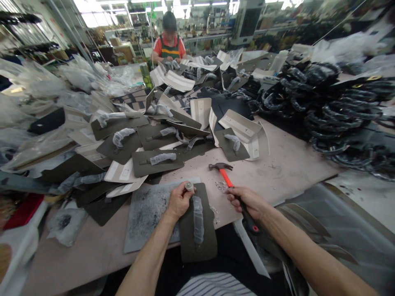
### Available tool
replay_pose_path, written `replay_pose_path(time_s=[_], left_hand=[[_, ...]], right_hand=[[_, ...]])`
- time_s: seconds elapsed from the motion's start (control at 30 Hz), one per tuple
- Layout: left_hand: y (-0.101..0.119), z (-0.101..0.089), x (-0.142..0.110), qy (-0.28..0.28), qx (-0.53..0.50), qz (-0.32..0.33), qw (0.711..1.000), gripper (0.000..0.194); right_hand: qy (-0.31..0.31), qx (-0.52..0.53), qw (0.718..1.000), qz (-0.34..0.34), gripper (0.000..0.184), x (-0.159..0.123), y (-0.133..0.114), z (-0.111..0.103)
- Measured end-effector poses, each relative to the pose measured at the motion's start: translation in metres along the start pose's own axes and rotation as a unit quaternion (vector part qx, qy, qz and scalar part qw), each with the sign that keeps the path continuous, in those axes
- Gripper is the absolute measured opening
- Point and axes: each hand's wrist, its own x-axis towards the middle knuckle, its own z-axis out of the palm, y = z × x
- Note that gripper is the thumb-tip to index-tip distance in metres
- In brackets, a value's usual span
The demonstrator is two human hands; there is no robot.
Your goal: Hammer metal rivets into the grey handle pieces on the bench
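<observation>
My left hand is closed around a short metal punch, held upright at the top end of a dark olive panel. That panel carries a handle wrapped in clear plastic. It lies partly on a scuffed grey board and juts over the table's front edge toward my lap. In my right hand is a claw hammer with an orange and black handle, its head pointing away from me above the table. The punch's lower tip is hidden by my fingers.
Olive panels with wrapped handles lie heaped across the table. Small metal bits are scattered near the board. Black plastic-wrapped handles are stacked at right. Clear bags crowd the left. A co-worker sits opposite.
</observation>
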Motion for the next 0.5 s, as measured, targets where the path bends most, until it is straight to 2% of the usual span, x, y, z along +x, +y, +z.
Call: replay_pose_path(time_s=[0.07,0.13,0.2,0.23,0.3,0.33,0.37,0.43,0.5], left_hand=[[-0.001,0.001,-0.002,0.002,0.013,0.002,1.000,0.014],[-0.002,0.001,-0.004,0.004,0.032,0.011,0.999,0.015],[-0.003,0.001,-0.005,0.003,0.051,0.026,0.998,0.016],[-0.003,0.001,-0.005,0.001,0.058,0.033,0.998,0.016],[-0.003,0.001,-0.005,-0.003,0.067,0.039,0.997,0.015],[-0.002,0.001,-0.005,-0.005,0.069,0.038,0.997,0.015],[-0.002,0.001,-0.005,-0.005,0.067,0.037,0.997,0.015],[0.000,0.001,-0.004,-0.004,0.057,0.034,0.998,0.014],[0.001,0.001,-0.005,-0.001,0.045,0.032,0.998,0.014]], right_hand=[[0.042,-0.020,0.997,-0.060,0.025,-0.015,-0.010,0.009],[0.117,-0.107,0.972,-0.175,0.032,-0.032,-0.014,0.014],[0.176,-0.253,0.908,-0.285,0.032,-0.048,-0.013,0.015],[0.183,-0.331,0.870,-0.317,0.030,-0.053,-0.012,0.014],[0.162,-0.463,0.807,-0.328,0.026,-0.062,-0.014,0.012],[0.145,-0.507,0.787,-0.320,0.024,-0.066,-0.019,0.010],[0.132,-0.533,0.774,-0.315,0.023,-0.070,-0.025,0.009],[0.143,-0.520,0.768,-0.344,0.025,-0.081,-0.044,0.008],[0.207,-0.429,0.780,-0.407,0.027,-0.093,-0.062,0.010]])
